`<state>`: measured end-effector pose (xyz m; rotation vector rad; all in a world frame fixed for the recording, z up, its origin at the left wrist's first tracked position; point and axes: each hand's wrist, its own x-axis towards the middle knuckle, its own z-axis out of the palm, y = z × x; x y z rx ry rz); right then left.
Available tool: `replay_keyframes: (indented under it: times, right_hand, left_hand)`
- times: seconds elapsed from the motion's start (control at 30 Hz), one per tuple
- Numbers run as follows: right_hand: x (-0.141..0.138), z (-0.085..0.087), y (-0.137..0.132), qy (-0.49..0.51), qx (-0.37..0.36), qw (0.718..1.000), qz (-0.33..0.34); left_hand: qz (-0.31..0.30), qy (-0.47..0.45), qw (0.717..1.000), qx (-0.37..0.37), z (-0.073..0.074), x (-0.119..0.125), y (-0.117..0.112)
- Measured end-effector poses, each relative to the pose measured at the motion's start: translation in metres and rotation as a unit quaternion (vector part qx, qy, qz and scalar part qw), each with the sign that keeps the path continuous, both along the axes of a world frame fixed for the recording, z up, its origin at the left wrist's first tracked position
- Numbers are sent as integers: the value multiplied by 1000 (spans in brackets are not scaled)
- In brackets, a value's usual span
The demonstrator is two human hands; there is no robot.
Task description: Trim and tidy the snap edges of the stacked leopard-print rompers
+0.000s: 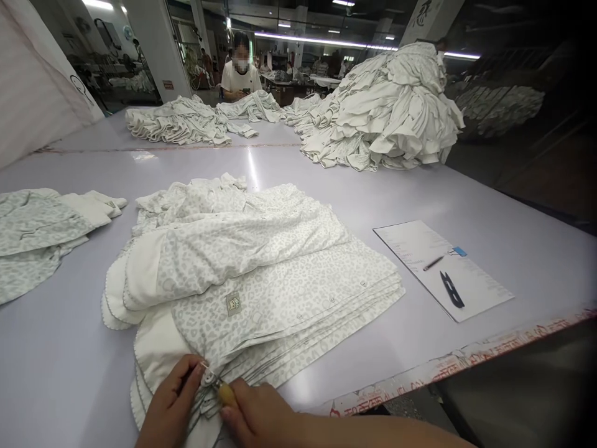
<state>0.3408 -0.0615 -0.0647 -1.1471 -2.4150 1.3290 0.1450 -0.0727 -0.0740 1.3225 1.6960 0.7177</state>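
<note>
A stack of white garments with a grey leopard print [280, 274] lies in front of me, with a small bear patch [234, 303] and round snaps on the top one. My right hand [261, 407] grips a small tool with a yellow handle [227, 394]; its metal end reaches a whitish round fastener [208, 377] at the garment's near corner. On the other side of that fastener, my left hand [175, 398] has its thumb and forefinger pinched together at the fabric edge. What exactly sits between those fingertips is too small to make out.
Right of the stack lies a clipboard with paper [420, 249], a pen [433, 262], black thread snips [451, 290] and a blue binder clip [459, 251]. A tall garment heap [392, 112] stands behind. More garments [41, 218] lie left. A person [240, 78] is across the table.
</note>
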Motion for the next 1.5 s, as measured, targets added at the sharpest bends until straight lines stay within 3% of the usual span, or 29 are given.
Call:
replay_keyframes:
  times: [0.1,0.13,0.2,0.27,0.33,0.43,0.5,0.6,0.7,0.8,0.9,0.97,1.07,1.1,1.17,1.23,1.3,1.4,1.5]
  right_hand:
    - [-1,3,3,21,72,996,48]
    - [3,3,3,31,74,995,62]
    - [17,0,2,57,42,996,55]
    - [34,-3,0,89,-15,996,-16]
    - [49,-6,-1,117,-65,986,-100]
    - [65,-7,0,130,-107,973,-158]
    - [70,-7,0,125,-127,971,-158]
    - [75,-7,0,121,-139,971,-155]
    - [80,-8,0,126,-157,966,-162]
    - [80,-9,2,129,-196,956,-176]
    - [70,-8,9,147,-268,931,-202]
    - [61,-7,16,181,-347,893,-219]
    - [57,-4,22,224,-469,821,-237]
    - [60,-3,21,217,-490,812,-232]
    - [71,-1,16,174,-493,827,-208]
    - [82,-1,9,138,-464,854,-191]
    - [88,0,5,139,-455,857,-201]
    - [86,3,3,164,-441,861,-194]
    - [82,9,2,129,-372,903,-173]
  left_hand:
    - [-38,112,993,3,-1,-4,-1]
    - [-38,184,981,39,1,-1,-1]
    - [-33,319,932,170,7,9,1]
    - [-74,386,866,308,13,29,7]
    - [-145,408,816,382,14,51,18]
    - [-176,430,785,409,5,75,33]
    - [-179,396,801,412,-2,82,37]
    - [-175,283,861,385,-8,82,34]
    - [-126,198,928,289,-9,81,30]
    - [-80,174,958,212,-9,84,32]
    - [-94,170,957,215,-11,84,34]
    - [-146,179,937,262,-14,82,33]
    - [-233,231,865,379,-22,75,24]
    - [-250,252,841,409,-25,74,18]
    - [-248,288,818,433,-30,74,8]
    - [-214,304,834,407,-31,79,2]
    - [-183,318,865,341,-27,87,5]
    - [-137,370,901,181,-15,97,30]
    - [-86,391,910,104,-7,98,62]
